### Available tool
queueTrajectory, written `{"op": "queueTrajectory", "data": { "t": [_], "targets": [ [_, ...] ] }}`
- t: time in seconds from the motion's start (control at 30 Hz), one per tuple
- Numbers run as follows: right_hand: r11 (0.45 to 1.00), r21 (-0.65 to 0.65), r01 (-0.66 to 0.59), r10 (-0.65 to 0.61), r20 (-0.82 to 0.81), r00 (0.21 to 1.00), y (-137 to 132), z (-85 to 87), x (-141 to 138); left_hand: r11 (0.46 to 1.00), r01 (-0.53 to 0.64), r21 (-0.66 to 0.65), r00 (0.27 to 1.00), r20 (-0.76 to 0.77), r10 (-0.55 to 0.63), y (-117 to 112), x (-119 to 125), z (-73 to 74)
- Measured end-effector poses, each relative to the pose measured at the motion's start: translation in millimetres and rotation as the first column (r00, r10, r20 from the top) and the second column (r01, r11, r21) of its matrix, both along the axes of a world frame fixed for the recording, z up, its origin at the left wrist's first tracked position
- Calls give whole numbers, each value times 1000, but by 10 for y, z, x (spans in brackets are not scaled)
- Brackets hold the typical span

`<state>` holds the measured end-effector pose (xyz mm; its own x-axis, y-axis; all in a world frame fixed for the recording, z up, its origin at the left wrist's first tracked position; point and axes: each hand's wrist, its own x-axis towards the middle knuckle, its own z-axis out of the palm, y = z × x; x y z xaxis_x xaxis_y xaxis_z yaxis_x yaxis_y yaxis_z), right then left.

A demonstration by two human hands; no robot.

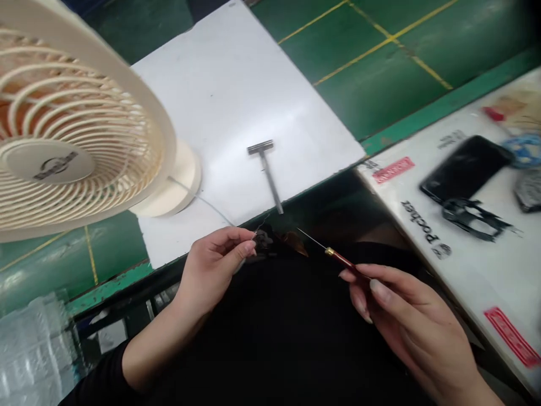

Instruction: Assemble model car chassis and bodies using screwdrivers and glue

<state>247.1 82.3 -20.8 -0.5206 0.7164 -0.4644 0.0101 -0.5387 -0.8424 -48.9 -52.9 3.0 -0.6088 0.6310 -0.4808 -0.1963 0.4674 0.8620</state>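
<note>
While the person's left hand [213, 265] pinched a small dark piece [264, 242] between thumb and fingertips, just above the black shirt [287, 321], the right hand [406, 316] held a red-handled needle [342, 262] in a narrow, pencil-like grip, its steel tip pointing toward the piece and stopping just short of it. (The piece was too dark and small to make out, though a hair-thin wire seemed to rise from it.) Both hands were kept close to the body, probably for steadiness in such fine handling, and nothing stood between them. Farther out, a white board [236, 96] lay on a green mat [380, 62], with a T-shaped metal tool [265, 169] on it. A cream desk fan [71, 129] stood at the board's left side, probably placed to blow across the hands, and crowded that side, its thin cord [198, 194] running over the board. To the right, a white bench [465, 293] held a black phone [465, 169] and a black plastic frame [473, 217], the frame just below the phone.
</note>
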Motion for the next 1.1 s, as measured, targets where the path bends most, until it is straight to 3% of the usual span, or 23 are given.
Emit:
{"op": "queueTrajectory", "data": {
  "t": [0.07,0.13,0.17,0.23,0.3,0.37,0.47,0.53,0.67,0.77,0.83,0.9,0.97,1.1],
  "targets": [
    [996,-25,-89,91,70,993,17,-29,-102,997,-78,-17,992,-106,75,-235,-81,-31],
    [983,-38,-177,181,159,971,32,-64,-185,978,-209,21,976,69,207,-448,-88,-99],
    [973,-45,-226,231,204,951,43,-83,-227,957,-288,37,934,233,272,-540,-59,-151],
    [938,-57,-341,343,282,896,71,-120,-327,907,-420,13,773,528,350,-688,53,-273],
    [880,-47,-473,457,361,813,99,-149,-445,883,-468,-49,638,673,375,-798,191,-394],
    [796,-1,-606,541,451,710,117,-164,-570,874,-480,-74,581,720,380,-879,299,-491],
    [635,110,-765,591,568,572,106,-159,-754,844,-536,-11,592,708,385,-952,336,-593],
    [527,200,-826,595,608,526,68,-140,-873,813,-578,73,629,674,388,-967,289,-632],
    [314,436,-844,576,619,534,-29,-66,-1098,761,-603,240,697,623,357,-943,155,-600],
    [135,607,-783,556,608,567,-73,10,-1232,773,-555,307,747,592,301,-921,116,-506],
    [60,668,-741,537,605,588,-87,50,-1290,792,-510,336,792,542,281,-909,118,-465],
    [46,687,-725,513,606,607,-95,69,-1325,804,-490,337,824,480,302,-894,120,-469],
    [59,686,-725,472,621,626,-102,65,-1342,795,-536,284,797,481,365,-872,105,-517],
    [71,664,-744,391,668,633,-120,24,-1371,719,-692,62,576,647,499,-818,52,-647]
  ]
}}
